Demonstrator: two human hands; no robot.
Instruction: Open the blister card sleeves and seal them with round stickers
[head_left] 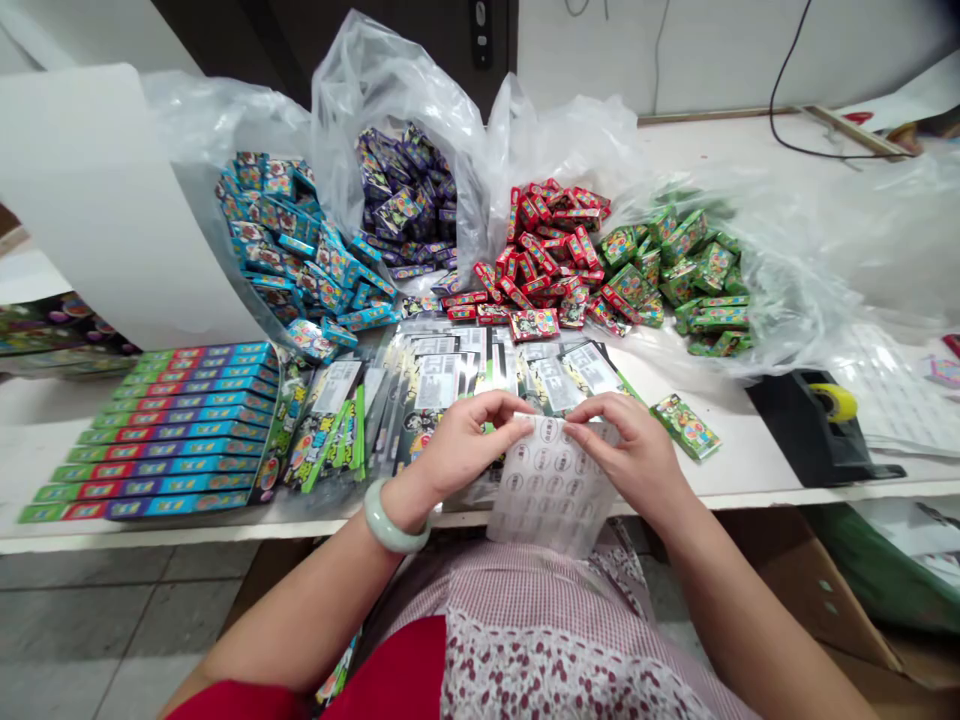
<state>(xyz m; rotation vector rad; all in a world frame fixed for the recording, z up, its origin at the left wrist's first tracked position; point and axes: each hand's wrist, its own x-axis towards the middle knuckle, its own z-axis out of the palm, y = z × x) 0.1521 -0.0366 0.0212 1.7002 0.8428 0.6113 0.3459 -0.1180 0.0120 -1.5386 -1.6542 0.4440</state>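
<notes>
A sheet of round clear stickers (551, 485) with dark print hangs over the table's front edge, in front of my apron. My left hand (480, 435) pinches its top left corner between thumb and finger. At the top right corner, my right hand (619, 440) is closed on the same sheet. Behind both hands lie flat black printed packets (431, 385) with white labels, overlapping one another. A single green box (686, 425) rests on the table just right of my right hand.
Open plastic bags hold blue boxes (300, 250), purple boxes (409, 195), red boxes (540, 250) and green boxes (701, 270). A display tray of multicoloured boxes (172, 430) stands at left, by a white card flap (127, 200). A black tape dispenser (806, 430) sits at right.
</notes>
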